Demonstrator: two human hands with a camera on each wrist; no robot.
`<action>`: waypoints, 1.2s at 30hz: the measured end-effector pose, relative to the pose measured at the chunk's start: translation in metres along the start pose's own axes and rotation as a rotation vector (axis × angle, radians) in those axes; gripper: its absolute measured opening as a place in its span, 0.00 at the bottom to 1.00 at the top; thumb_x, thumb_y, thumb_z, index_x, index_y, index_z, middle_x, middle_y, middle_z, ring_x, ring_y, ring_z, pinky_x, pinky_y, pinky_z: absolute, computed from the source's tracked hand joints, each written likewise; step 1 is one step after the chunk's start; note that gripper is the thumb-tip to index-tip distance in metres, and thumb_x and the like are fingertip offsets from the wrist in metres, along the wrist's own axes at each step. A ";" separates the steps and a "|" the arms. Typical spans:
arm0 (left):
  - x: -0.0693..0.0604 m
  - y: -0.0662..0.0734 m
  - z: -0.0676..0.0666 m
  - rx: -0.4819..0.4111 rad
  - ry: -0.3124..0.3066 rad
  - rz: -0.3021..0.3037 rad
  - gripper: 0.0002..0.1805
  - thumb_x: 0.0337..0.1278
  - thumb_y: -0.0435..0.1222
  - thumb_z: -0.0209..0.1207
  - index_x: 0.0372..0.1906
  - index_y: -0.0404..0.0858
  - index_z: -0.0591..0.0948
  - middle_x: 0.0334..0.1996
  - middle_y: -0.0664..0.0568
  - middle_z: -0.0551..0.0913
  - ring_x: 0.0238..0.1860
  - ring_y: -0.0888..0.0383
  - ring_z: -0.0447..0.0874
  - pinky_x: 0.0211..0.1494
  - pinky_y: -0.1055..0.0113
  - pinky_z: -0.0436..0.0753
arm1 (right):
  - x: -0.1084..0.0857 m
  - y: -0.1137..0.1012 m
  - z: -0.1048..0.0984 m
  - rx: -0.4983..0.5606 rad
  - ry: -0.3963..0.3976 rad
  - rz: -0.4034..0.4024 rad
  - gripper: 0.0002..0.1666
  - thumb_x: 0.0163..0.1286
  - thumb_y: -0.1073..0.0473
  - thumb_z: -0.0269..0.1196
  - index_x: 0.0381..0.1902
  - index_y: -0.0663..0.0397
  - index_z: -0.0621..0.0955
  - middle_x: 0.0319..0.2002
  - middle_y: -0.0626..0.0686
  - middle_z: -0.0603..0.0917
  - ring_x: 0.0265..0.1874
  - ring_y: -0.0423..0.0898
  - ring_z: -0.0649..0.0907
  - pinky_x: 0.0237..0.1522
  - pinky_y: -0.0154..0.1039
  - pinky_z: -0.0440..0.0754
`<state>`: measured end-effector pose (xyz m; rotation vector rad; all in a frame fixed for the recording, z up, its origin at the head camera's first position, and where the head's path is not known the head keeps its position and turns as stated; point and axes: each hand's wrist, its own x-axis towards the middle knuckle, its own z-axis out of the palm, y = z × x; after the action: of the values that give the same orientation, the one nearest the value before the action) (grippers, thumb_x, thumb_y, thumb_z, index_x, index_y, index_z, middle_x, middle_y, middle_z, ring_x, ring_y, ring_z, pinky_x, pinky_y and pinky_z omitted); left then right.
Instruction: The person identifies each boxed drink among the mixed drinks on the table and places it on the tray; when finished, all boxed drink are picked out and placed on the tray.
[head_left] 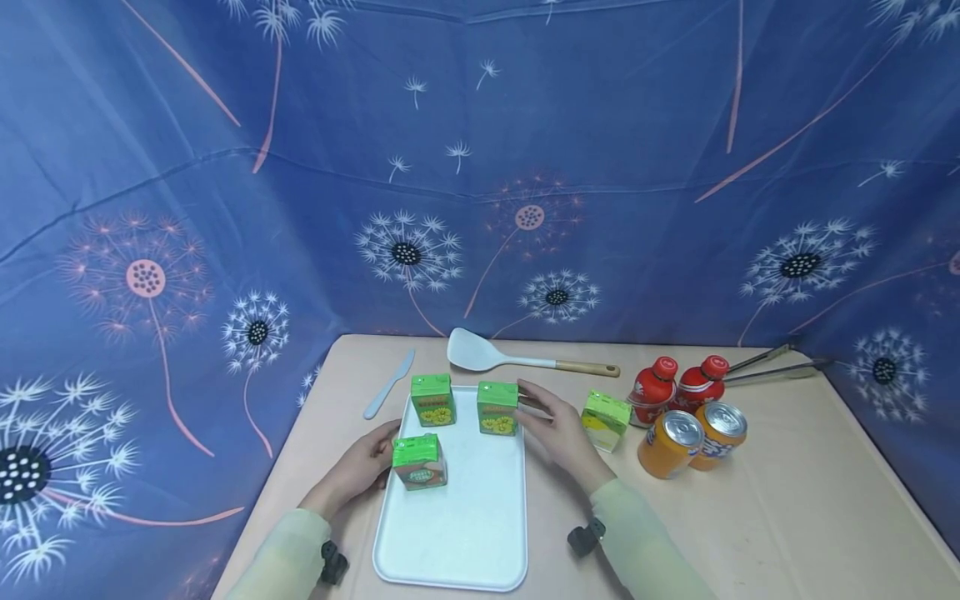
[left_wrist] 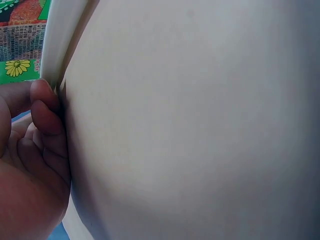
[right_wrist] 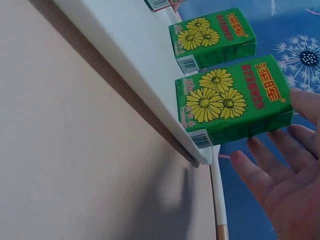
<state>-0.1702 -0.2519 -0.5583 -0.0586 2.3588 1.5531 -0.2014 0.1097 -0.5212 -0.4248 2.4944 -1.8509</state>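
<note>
A white tray (head_left: pixel 472 517) lies on the table with three green drink cartons standing on it. My left hand (head_left: pixel 362 462) is at the tray's left edge, beside the front-left carton (head_left: pixel 420 463). In the left wrist view its curled fingers (left_wrist: pixel 47 117) meet the tray's rim. Near the back-right corner stands a carton with yellow flowers (head_left: pixel 497 410); another flowered carton (head_left: pixel 432 402) stands to its left. My right hand (head_left: pixel 557 429) is beside the back-right carton, its fingers spread loosely around the carton's upper end in the right wrist view.
Right of my right hand is a lighter green carton (head_left: pixel 606 421). Beyond it stand red bottles (head_left: pixel 654 390), orange cans (head_left: pixel 671 446) and tongs (head_left: pixel 772 371). A spatula (head_left: pixel 517 360) and a pale knife (head_left: pixel 390 385) lie behind the tray.
</note>
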 end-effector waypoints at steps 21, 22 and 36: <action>0.000 0.000 0.000 -0.002 -0.004 0.006 0.31 0.80 0.35 0.52 0.82 0.43 0.63 0.26 0.49 0.73 0.22 0.56 0.75 0.23 0.66 0.77 | -0.037 -0.006 -0.047 -0.049 0.065 -0.095 0.27 0.75 0.66 0.66 0.69 0.47 0.79 0.61 0.49 0.85 0.61 0.48 0.83 0.59 0.35 0.80; -0.001 0.000 0.000 -0.001 -0.005 0.006 0.31 0.80 0.35 0.52 0.82 0.43 0.63 0.26 0.49 0.73 0.22 0.56 0.75 0.23 0.66 0.77 | -0.039 -0.007 -0.050 -0.057 0.072 -0.097 0.27 0.75 0.66 0.66 0.69 0.46 0.79 0.61 0.48 0.85 0.60 0.48 0.83 0.58 0.34 0.80; -0.001 0.001 0.000 0.004 -0.007 0.011 0.30 0.80 0.35 0.52 0.82 0.44 0.64 0.26 0.50 0.72 0.22 0.56 0.75 0.23 0.66 0.76 | -0.060 -0.011 -0.083 -0.082 0.157 -0.147 0.24 0.77 0.65 0.65 0.69 0.52 0.79 0.59 0.54 0.85 0.57 0.51 0.85 0.55 0.27 0.79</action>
<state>-0.1692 -0.2521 -0.5573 -0.0397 2.3606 1.5513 -0.1547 0.1978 -0.4953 -0.4954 2.7190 -1.9077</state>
